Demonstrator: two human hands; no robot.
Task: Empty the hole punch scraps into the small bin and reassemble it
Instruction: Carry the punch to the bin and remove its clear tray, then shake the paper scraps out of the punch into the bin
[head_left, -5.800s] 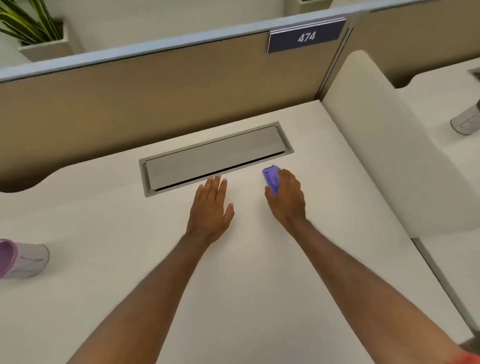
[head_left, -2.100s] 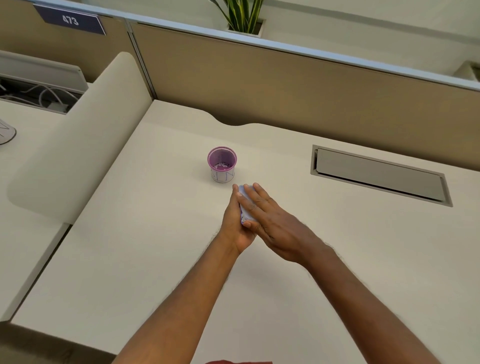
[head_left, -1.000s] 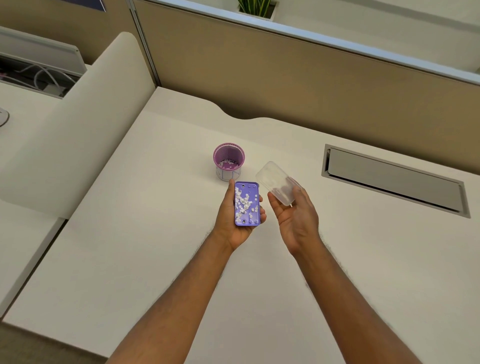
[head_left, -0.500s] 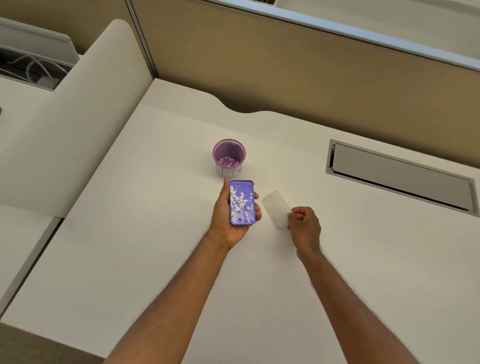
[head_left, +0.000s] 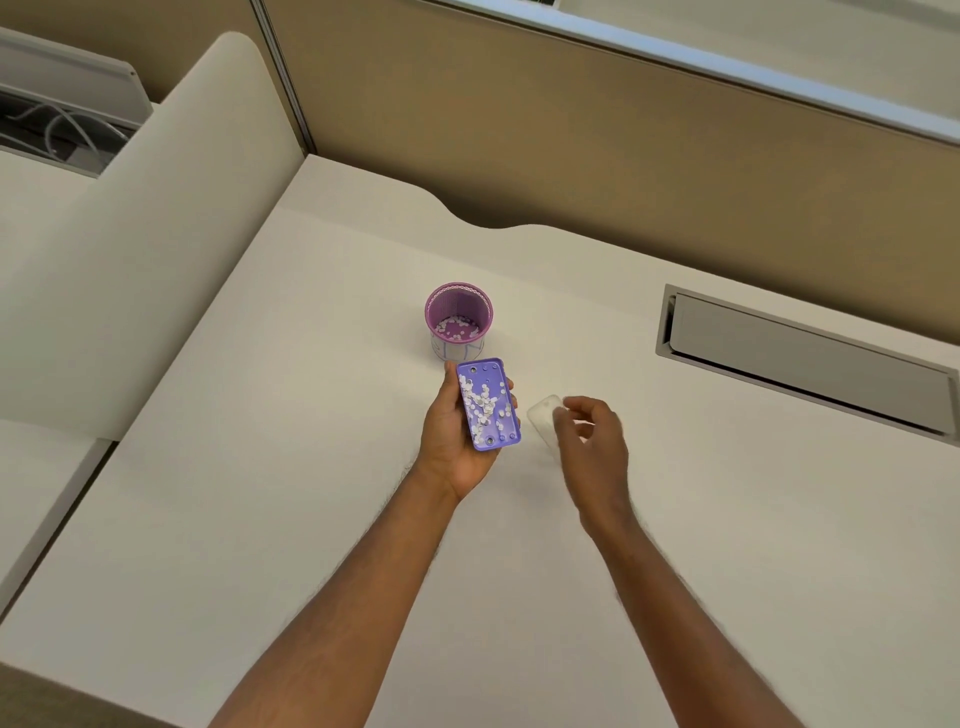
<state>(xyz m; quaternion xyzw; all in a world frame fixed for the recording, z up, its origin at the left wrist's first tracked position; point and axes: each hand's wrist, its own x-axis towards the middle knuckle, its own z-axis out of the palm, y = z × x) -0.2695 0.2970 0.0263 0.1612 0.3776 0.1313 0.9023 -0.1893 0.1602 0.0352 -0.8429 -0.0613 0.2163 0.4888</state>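
The left hand (head_left: 457, 441) cradles the purple hole punch (head_left: 488, 403) palm-up, fingers wrapped around its long edges, and keeps it nearly level with its open underside facing up, probably so the white paper scraps (head_left: 483, 402) heaped on it do not slide off before they reach the bin. Its forearm runs in from about 7 o'clock, wrist straight. At 3 o'clock from it, the right hand (head_left: 589, 441) hovers over the table (head_left: 260, 467) with fingers loosely curled and spread, gripping nothing; the clear cover (head_left: 541, 420) lies flat on the table at its fingertips, apparently parked there until reassembly. Whether a fingertip touches the cover I cannot tell. At 12 o'clock from the punch, just beyond its far end, the small bin (head_left: 459, 319) stands upright, some scraps already inside.
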